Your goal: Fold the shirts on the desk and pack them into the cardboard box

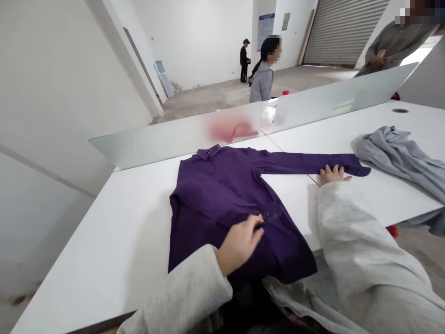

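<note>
A purple long-sleeved shirt (219, 185) lies spread on the white table (146, 204), its buttoned collar toward the glass divider. One of its sleeves is stretched out to the right, and the other runs down across the shirt's front. My left hand (239, 242) is closed in a pinch on the cuff of that folded-over sleeve, above the lower part of the shirt. With fingers spread, my right hand (333, 174) rests on the lower edge of the outstretched sleeve close to its cuff.
Crumpled grey clothing (399, 148) lies at the table's right side and hangs over its edge. A low frosted divider (167, 144) crosses the back of the table, with something red blurred behind it. Several people are beyond it, one person (262, 79) close by.
</note>
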Motion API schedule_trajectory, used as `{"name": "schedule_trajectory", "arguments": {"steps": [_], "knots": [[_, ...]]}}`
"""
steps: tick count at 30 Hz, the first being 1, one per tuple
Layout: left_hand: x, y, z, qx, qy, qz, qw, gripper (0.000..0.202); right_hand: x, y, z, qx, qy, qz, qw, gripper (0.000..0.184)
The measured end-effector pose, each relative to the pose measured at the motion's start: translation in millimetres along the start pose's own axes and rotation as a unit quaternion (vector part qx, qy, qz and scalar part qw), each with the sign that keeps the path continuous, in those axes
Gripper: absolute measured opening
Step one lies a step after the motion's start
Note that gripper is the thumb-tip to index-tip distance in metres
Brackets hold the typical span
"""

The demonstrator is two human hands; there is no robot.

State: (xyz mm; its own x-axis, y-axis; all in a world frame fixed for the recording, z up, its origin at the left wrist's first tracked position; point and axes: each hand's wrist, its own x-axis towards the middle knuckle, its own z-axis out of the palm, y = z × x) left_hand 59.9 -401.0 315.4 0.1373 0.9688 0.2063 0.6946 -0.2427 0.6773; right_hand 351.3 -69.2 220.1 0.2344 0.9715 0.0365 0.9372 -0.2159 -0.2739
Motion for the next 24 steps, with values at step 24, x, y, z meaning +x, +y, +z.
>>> {"name": "schedule_trajectory", "arguments": {"steps": [24], "knots": [[-77.6,-248.9,-150.9,0.359,-0.005,-0.128,0.925,0.04,-236.7,-20.6,5.8,0.077,-0.174,-0.648,0.738,0.055]]}}
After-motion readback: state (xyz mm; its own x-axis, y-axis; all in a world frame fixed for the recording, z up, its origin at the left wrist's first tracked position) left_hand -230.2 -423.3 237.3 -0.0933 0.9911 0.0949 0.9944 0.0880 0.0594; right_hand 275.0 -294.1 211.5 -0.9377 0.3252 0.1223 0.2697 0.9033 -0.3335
